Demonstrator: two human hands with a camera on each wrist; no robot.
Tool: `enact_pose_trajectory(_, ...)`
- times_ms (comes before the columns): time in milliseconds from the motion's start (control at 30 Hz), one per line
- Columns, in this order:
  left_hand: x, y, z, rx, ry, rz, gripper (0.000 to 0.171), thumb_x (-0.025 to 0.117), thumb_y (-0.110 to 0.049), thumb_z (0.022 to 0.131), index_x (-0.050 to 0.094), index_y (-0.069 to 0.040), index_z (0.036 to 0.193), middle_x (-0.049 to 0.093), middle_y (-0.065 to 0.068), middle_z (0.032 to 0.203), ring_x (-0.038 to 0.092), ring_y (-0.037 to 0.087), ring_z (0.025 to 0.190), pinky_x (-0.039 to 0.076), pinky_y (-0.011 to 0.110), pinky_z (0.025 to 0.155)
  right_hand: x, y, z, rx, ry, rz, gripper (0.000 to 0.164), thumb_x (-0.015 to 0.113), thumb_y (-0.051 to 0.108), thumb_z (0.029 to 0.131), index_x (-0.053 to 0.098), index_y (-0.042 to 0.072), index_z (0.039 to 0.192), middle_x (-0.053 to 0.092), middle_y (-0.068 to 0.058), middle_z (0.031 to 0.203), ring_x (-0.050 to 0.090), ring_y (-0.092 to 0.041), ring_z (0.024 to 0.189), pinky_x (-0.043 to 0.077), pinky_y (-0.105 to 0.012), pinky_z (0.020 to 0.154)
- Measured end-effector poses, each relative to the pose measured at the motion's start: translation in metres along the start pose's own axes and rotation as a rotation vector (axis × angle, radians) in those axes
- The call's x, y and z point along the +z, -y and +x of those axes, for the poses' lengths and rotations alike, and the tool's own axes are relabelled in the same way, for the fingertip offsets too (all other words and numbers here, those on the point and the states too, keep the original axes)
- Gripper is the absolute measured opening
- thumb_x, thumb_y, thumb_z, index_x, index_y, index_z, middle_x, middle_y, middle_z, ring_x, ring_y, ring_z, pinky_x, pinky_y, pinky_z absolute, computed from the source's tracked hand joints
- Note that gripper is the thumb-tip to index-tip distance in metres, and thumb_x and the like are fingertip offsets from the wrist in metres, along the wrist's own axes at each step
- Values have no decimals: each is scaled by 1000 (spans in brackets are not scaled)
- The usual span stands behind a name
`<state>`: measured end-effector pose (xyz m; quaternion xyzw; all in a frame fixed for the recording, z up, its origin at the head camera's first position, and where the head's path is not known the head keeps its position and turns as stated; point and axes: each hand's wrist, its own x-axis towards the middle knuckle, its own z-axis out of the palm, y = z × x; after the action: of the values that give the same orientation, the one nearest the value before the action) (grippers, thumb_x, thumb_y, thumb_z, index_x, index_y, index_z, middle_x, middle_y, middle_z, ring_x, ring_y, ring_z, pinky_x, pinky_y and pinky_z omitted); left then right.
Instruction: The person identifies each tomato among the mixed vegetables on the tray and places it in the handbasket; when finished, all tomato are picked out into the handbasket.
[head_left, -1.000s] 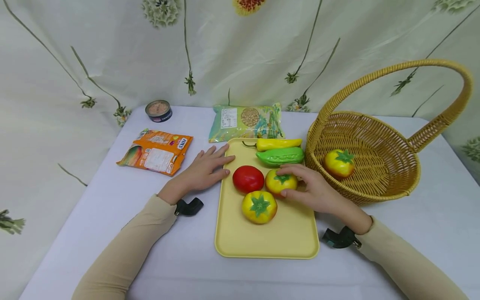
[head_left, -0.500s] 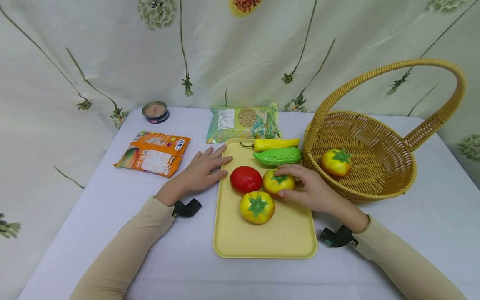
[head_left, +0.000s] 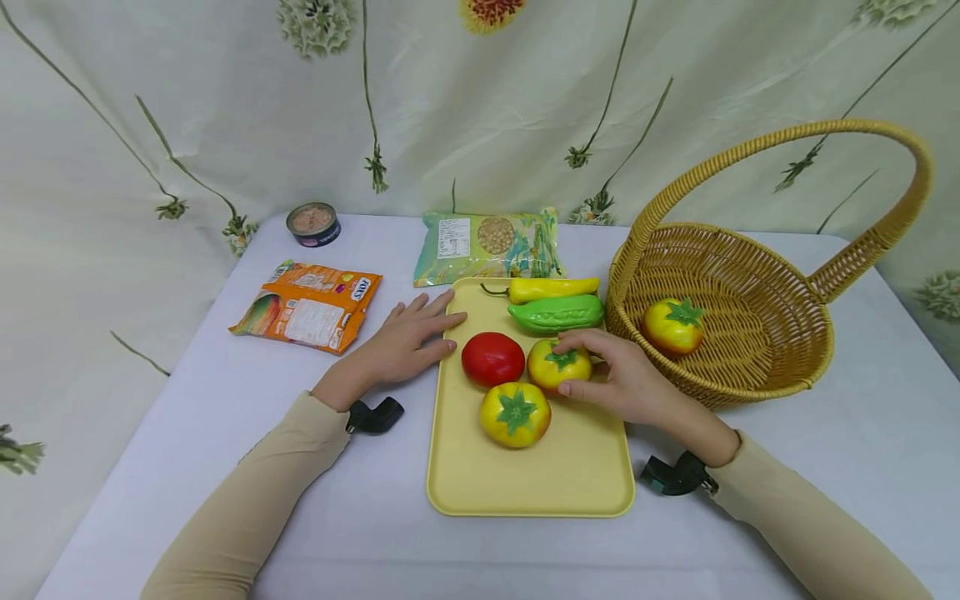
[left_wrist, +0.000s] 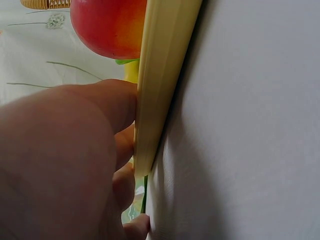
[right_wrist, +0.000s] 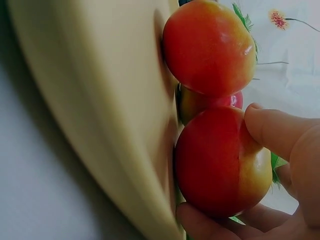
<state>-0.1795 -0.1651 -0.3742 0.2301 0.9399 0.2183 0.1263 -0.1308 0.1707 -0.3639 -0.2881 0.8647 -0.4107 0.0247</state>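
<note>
Hands (head_left: 628, 379) touch glossy, squat fruit (head_left: 551, 372) and a smooth, round-cornered tray (head_left: 532, 483).

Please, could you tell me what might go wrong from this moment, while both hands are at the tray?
The right hand pinches the held yellow tomato, whose surface looks smooth and rounded, so it might slip.
Lifting it could nudge the red tomato or the front yellow tomato, both close beside it, and make them roll.
The left hand touches the edge of the tray; a push there might shift everything on it.
</note>
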Motion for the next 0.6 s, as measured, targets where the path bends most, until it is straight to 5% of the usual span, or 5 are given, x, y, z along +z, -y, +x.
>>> enact_pose_trajectory(600,0,-1,0,2,0,-13,54,54,-35,104,47,-19,154,18,8,172,9,48,158,1,70,124,1,1,0,2,-1,-4,36,84,14,84,68,7,116,69,-15,124,64,-29,113,57,-33,88)
